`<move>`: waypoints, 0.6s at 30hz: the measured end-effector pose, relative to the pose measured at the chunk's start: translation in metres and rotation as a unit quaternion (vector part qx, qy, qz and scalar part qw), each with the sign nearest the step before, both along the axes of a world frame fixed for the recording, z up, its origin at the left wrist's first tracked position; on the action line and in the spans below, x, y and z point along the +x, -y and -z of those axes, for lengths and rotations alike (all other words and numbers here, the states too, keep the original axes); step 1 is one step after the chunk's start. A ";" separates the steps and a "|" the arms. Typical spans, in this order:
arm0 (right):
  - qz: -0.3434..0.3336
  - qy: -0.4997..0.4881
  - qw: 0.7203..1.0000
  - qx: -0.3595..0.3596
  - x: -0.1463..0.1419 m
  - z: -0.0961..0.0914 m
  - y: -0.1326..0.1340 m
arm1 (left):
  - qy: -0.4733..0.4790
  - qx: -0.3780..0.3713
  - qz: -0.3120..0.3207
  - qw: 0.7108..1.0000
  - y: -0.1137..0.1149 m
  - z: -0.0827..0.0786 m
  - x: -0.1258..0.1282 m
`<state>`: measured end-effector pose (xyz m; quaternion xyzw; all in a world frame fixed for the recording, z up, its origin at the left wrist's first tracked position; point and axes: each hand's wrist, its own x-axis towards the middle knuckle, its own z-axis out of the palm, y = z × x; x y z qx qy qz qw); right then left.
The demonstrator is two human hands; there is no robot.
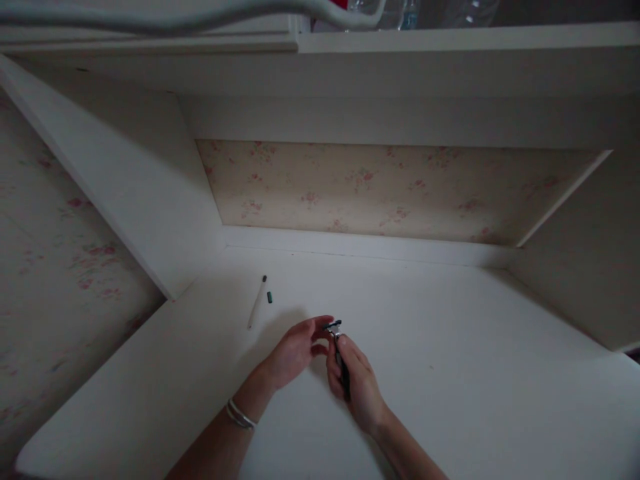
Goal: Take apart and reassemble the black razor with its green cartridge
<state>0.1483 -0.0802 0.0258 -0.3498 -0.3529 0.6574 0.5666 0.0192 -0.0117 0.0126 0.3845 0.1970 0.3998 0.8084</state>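
My right hand (357,383) is wrapped round the dark handle of a razor (344,377), its thumb near the neck. The razor points away from me, with its T-shaped head (336,325) at the top. My left hand (295,350) has its fingers curled at the left end of that head, where they seem to grip it; the exact contact is too small to make out. Farther back on the left, a slim white stick with a dark tip, like a pen (257,303), lies on the white tabletop (450,333). A small dark green piece (270,297) rests beside it.
White side panels (145,193) stand left and right of the tabletop, with floral wallpaper (360,190) at the back. Overhead runs a white shelf (450,41) with clear plastic bottles (470,12). A pale curved bar (175,21) crosses the top left.
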 end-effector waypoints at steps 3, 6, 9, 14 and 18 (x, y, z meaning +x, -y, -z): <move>-0.024 -0.015 1.000 -0.013 -0.004 0.002 0.001 | 0.021 -0.001 0.024 0.999 0.000 0.003 -0.003; -0.031 -0.014 0.998 -0.043 -0.005 0.004 0.001 | 0.024 -0.006 0.046 0.999 0.000 0.006 -0.004; -0.018 -0.004 0.999 -0.045 -0.005 0.006 0.001 | 0.035 -0.007 0.058 0.998 -0.001 0.008 -0.004; -0.008 0.010 0.999 -0.039 -0.005 0.007 0.003 | 0.043 -0.007 0.041 0.998 -0.001 0.012 -0.003; 0.022 0.045 0.999 -0.021 -0.008 0.009 0.004 | 0.055 -0.019 0.047 0.997 -0.001 0.012 -0.002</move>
